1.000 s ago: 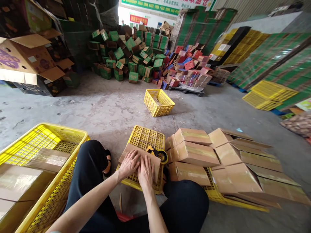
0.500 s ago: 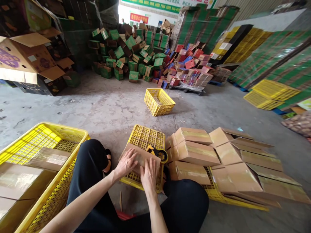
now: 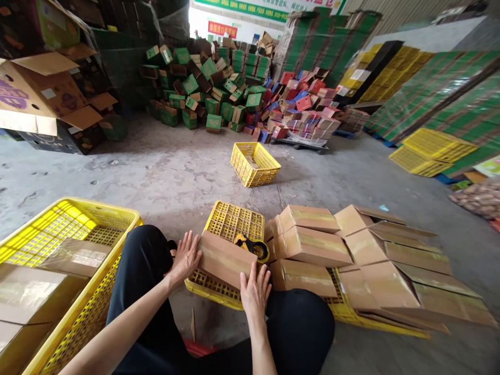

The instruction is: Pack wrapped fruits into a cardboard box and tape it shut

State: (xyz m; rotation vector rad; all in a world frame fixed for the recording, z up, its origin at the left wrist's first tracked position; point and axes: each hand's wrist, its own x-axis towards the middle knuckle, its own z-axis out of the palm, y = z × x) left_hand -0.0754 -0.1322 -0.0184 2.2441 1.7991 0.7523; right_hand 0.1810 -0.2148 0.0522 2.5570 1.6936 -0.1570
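Observation:
A taped cardboard box (image 3: 226,259) lies on an upturned yellow crate (image 3: 235,220) between my knees. My left hand (image 3: 185,256) is at the box's left end, fingers stretched out and spread. At the right end is my right hand (image 3: 255,291), also with fingers apart, its fingertips by the box's near right corner. Neither hand is wrapped round anything; whether the palms press on the ends I cannot tell. A yellow and black tape dispenser (image 3: 253,247) rests on the crate just behind the box's right end.
On the left stands a large yellow crate (image 3: 135,214) with taped boxes (image 3: 33,289) inside. Several cardboard boxes (image 3: 318,245) and folded cartons (image 3: 390,281) lie at right on yellow crates. Ahead sits another yellow crate (image 3: 255,165), with piled green boxes (image 3: 213,122) behind.
Both hands have slid outward from the top of the box, the left to its left end and the right to its right end. The box's taped top is now uncovered.

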